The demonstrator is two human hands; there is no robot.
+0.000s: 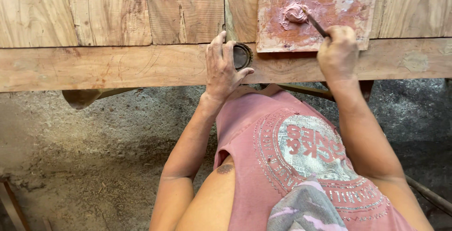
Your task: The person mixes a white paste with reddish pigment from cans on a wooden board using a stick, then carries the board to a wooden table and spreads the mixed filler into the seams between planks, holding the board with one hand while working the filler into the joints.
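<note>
Steadily: your right hand (337, 52) closed round stick (314, 22), tip in pink putty blob (295, 12) just beyond grip on smeared board (282, 42); left hand (222, 68) grasps small tin (242, 56). Stir slowly, keep putty on board.

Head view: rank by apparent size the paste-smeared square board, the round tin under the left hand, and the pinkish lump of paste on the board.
1. Paste-smeared square board, clearly largest.
2. Round tin, partly hidden by the left hand.
3. Lump of paste, stirred by the stick in the right hand.
Tin and lump look close; order unsure.
</note>
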